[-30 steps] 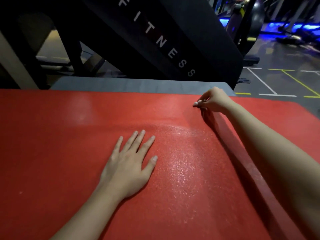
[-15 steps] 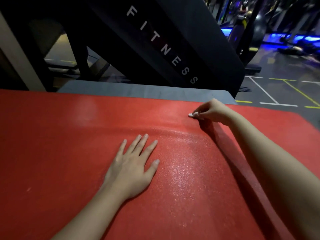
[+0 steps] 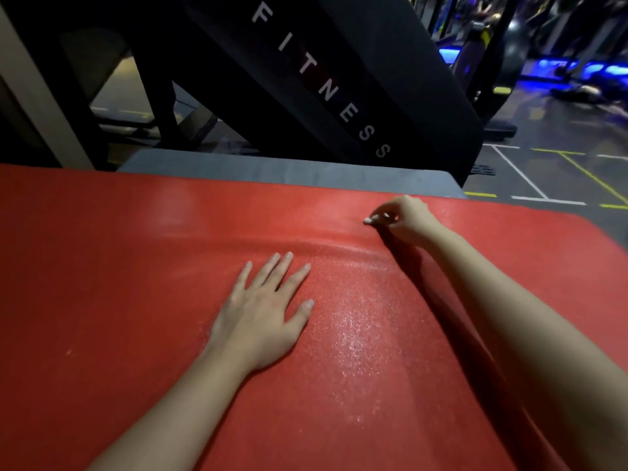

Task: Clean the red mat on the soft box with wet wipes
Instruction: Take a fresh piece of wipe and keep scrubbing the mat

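Red mat point(image 3: 136, 283) lies spread over the grey soft box point(image 3: 272, 169) and fills almost all the lower view. Only a grey strip of the box shows past its far edge, at 12 o'clock. I cannot tell its long axis, because the mat leaves the view at 9 and at 6 o'clock.

The left hand point(image 3: 261, 314) rests flat on the mat near the middle, palm down. Its fingers point(image 3: 270, 270) are straight and a little spread, and they point to about 1 o'clock. It holds nothing; I judge its job is to hold the mat in place.

The right hand point(image 3: 404, 219) is at about 1 o'clock from the left one, well apart from it, near the far edge. Its fingers point(image 3: 382, 212) are curled and pinch a small white piece against the mat, which I take for the wet wipe point(image 3: 368, 220).

A band of the mat between the hands shines as if wet, from 12 to 6 o'clock, and a low ridge crosses it from 9 to 3 o'clock. The duller part lies at 9 o'clock from the wipe, so I think the coming stroke goes that way, made by the right hand
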Demonstrator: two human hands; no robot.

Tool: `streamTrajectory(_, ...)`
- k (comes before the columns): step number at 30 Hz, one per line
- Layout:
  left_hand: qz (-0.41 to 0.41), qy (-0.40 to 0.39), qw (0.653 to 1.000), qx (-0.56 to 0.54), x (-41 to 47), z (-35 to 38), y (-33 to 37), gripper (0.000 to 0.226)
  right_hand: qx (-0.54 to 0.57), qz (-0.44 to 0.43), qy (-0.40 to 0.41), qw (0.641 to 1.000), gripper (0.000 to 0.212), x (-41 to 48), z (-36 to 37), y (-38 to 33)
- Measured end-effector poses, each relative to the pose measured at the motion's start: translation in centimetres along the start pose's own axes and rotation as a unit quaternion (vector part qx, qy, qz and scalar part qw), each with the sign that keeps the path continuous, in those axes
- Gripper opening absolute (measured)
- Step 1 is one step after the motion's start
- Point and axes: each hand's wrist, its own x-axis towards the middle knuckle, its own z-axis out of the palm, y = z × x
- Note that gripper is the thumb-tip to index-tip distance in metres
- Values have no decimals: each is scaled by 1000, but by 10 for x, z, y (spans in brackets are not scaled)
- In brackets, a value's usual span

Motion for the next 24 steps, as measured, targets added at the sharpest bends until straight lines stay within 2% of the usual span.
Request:
streamTrajectory(4,2,1,1000,-1,-1,0,2,75,28,-73,-130,988,20,-60,-28,-3)
streamTrajectory(5,0,1,1000,-3,0,1,1,76,20,-72,-125,989,22,-59,-29,-5)
streamTrajectory(7,-2,-1,1000,-1,2,1,0,77,2,-57,-64,996,24,-49,-22,-10)
streamTrajectory(10,-2,1,1000,-5,0,-1,1,76,24,-21,-22,999,17,-44,-11,-20)
streamTrajectory(13,-2,14,1000,-16,-3,-1,0,73,20,-23,-51,998,22,-74,-18,-25)
streamTrajectory(18,0,23,1000,-17,-3,0,1,64,15,-79,-151,985,14,-148,-33,-28)
streamTrajectory(20,1,10,1000,-12,-3,-1,1,60,16,-73,-123,990,16,-154,-31,-29)
streamTrajectory(24,4,-12,1000,-4,-3,-3,0,61,46,-2,-9,999,23,-142,-17,-37)
